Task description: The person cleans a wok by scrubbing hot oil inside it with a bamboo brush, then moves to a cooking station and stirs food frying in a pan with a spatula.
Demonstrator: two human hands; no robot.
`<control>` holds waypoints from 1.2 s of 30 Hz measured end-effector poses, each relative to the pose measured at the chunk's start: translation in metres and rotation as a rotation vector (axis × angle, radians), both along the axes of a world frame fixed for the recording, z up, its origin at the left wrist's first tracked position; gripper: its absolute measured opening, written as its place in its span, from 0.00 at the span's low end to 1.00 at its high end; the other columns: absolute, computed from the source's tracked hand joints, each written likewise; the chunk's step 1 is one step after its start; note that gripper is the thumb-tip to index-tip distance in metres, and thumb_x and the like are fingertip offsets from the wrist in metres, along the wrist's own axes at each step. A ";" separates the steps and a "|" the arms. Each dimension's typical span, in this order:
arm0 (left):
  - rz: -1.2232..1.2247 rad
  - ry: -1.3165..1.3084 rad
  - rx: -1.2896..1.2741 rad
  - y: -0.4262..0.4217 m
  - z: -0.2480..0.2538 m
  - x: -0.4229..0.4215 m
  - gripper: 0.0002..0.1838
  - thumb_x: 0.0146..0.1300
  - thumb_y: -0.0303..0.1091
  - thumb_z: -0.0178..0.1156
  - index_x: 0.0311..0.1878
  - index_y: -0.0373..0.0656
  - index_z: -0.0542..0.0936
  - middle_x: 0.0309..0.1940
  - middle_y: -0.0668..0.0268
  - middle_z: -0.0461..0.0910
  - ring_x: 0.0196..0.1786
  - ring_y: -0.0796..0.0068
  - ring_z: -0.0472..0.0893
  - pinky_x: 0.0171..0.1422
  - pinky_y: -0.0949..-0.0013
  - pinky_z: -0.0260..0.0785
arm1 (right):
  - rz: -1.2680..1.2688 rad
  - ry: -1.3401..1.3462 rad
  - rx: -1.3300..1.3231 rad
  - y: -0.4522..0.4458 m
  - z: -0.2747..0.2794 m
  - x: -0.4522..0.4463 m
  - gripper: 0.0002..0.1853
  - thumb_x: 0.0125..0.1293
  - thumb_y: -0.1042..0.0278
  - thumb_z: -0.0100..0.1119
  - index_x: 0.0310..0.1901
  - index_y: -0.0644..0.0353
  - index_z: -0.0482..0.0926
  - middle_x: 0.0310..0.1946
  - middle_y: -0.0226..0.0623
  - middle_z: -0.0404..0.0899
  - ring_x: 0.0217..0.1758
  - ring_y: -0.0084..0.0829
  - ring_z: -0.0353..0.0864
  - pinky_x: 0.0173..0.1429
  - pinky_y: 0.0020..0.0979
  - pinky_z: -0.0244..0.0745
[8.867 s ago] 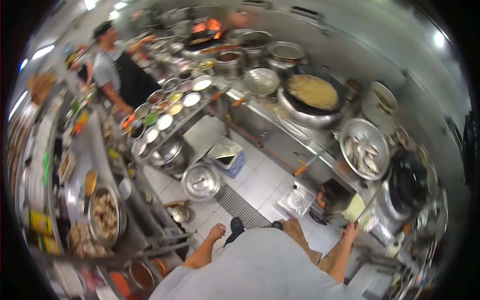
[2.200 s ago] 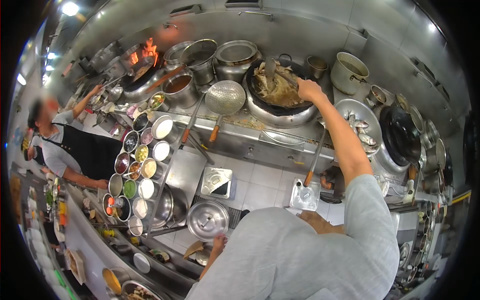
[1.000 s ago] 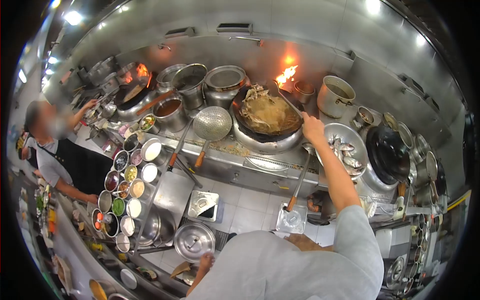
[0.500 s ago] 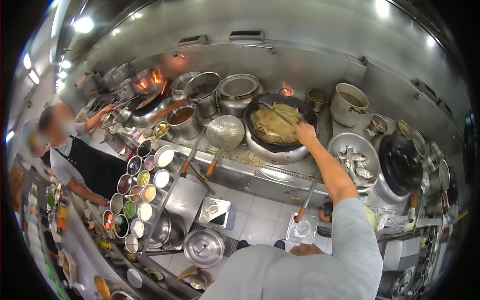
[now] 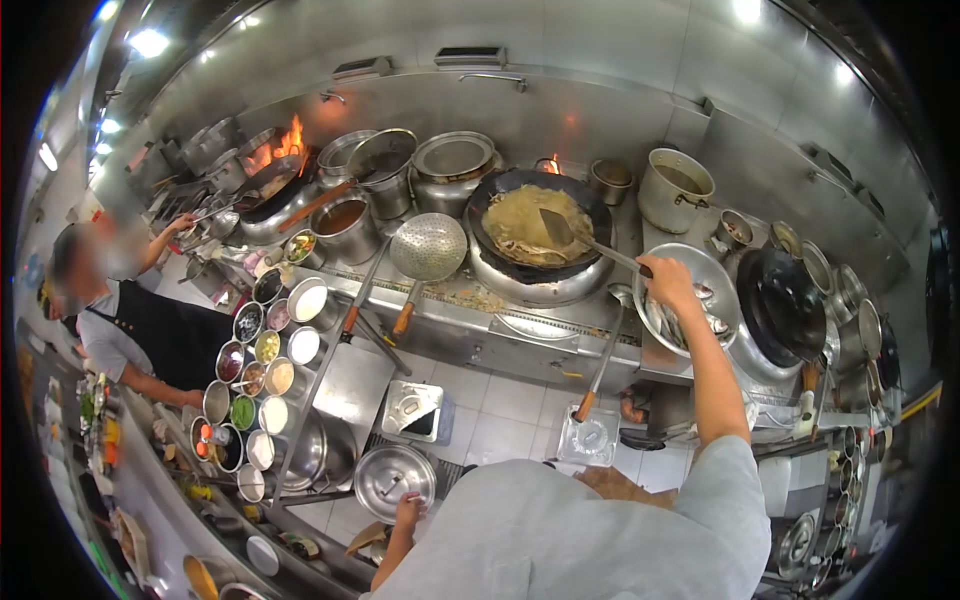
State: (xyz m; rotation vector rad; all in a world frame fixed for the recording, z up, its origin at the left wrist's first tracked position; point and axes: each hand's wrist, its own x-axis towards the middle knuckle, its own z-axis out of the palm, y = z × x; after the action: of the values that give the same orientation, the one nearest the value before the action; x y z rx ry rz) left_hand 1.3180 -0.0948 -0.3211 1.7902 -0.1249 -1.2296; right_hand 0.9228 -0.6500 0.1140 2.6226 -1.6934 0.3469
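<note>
My right hand [image 5: 668, 284] is closed round the handle of a wok spatula [image 5: 556, 227], above the near-left part of a metal bowl of whole fish [image 5: 662, 318]. The spatula's broad blade is over the yellowish, bubbling liquid [image 5: 520, 212] in a large black wok [image 5: 488, 255]. Pale pieces of food show at the liquid's near side. Low in the view, my left hand [image 5: 408, 508] is in front of a round metal lid [image 5: 385, 470]; its loosely bent fingers look apart and hold nothing I can see. Whether it touches the lid is unclear.
A perforated strainer [image 5: 429, 247] and a ladle [image 5: 600, 365] lie across the stove edge. A large pot [image 5: 676, 190] stands behind the fish bowl, and another black wok [image 5: 785, 300] is at right. At left, a person [image 5: 160, 335] works near flames [image 5: 290, 140] and several ingredient tins [image 5: 275, 375].
My right hand has moved right and nearer, drawing the spatula's handle over the fish bowl and its blade up into sight. My left hand has come into view. The flames at left are taller.
</note>
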 end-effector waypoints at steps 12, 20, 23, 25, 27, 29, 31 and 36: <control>-0.522 -0.526 -0.272 0.042 -0.089 0.001 0.11 0.61 0.35 0.57 0.43 0.40 0.79 0.28 0.62 0.80 0.31 0.69 0.80 0.34 0.72 0.71 | -0.052 -0.411 0.495 0.025 0.022 -0.053 0.26 0.50 0.72 0.65 0.55 0.55 0.76 0.39 0.37 0.82 0.40 0.29 0.78 0.45 0.29 0.71; -0.270 -0.123 0.040 0.020 -0.020 0.000 0.13 0.61 0.34 0.54 0.48 0.43 0.74 0.29 0.65 0.78 0.29 0.72 0.79 0.30 0.68 0.72 | -0.044 -0.499 0.517 0.019 -0.004 -0.074 0.25 0.52 0.71 0.62 0.55 0.55 0.75 0.41 0.35 0.81 0.42 0.29 0.79 0.46 0.29 0.72; -0.234 -0.058 0.109 0.005 0.005 0.000 0.13 0.61 0.32 0.54 0.49 0.44 0.72 0.30 0.66 0.77 0.28 0.73 0.78 0.27 0.68 0.71 | 0.025 -0.297 0.281 0.023 0.011 -0.066 0.25 0.51 0.70 0.61 0.55 0.53 0.75 0.43 0.40 0.82 0.45 0.36 0.80 0.49 0.33 0.72; -0.212 -0.038 0.087 0.002 0.006 0.002 0.12 0.61 0.31 0.53 0.49 0.44 0.72 0.31 0.66 0.76 0.28 0.72 0.79 0.26 0.69 0.70 | -0.042 -0.167 0.207 0.029 0.021 -0.047 0.26 0.51 0.69 0.61 0.55 0.52 0.76 0.44 0.42 0.82 0.48 0.39 0.80 0.52 0.35 0.72; -0.218 -0.025 0.062 0.004 0.005 0.001 0.12 0.61 0.30 0.53 0.49 0.44 0.71 0.30 0.66 0.76 0.28 0.72 0.78 0.27 0.69 0.70 | -0.011 -0.142 0.077 0.022 0.015 -0.038 0.25 0.51 0.66 0.62 0.55 0.48 0.76 0.45 0.41 0.81 0.48 0.45 0.79 0.53 0.43 0.72; -0.161 0.083 -0.050 0.020 -0.047 0.006 0.13 0.60 0.27 0.53 0.48 0.43 0.72 0.30 0.65 0.76 0.28 0.73 0.78 0.28 0.69 0.70 | -0.013 -0.158 0.121 0.003 -0.001 -0.033 0.25 0.51 0.66 0.62 0.55 0.48 0.76 0.45 0.42 0.81 0.48 0.45 0.79 0.53 0.42 0.72; -0.037 0.284 -0.213 0.032 -0.094 0.007 0.13 0.59 0.25 0.54 0.48 0.41 0.72 0.30 0.65 0.76 0.28 0.73 0.77 0.29 0.69 0.70 | -0.013 -0.178 0.162 -0.008 -0.007 -0.028 0.25 0.51 0.66 0.62 0.55 0.48 0.76 0.45 0.42 0.81 0.48 0.45 0.79 0.53 0.41 0.72; -0.142 -0.001 -0.095 0.036 -0.031 -0.001 0.12 0.58 0.24 0.55 0.46 0.38 0.73 0.29 0.64 0.76 0.28 0.73 0.76 0.32 0.73 0.69 | 0.220 -0.195 0.201 -0.047 -0.020 -0.039 0.26 0.48 0.70 0.63 0.54 0.51 0.76 0.41 0.41 0.83 0.46 0.41 0.81 0.53 0.37 0.73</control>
State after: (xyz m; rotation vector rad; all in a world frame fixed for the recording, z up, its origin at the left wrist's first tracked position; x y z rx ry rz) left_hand 1.3169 -0.0589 -0.3523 1.7233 -0.3106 -1.3014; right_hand 0.8839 -0.6973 0.0940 3.0236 -1.5655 0.4717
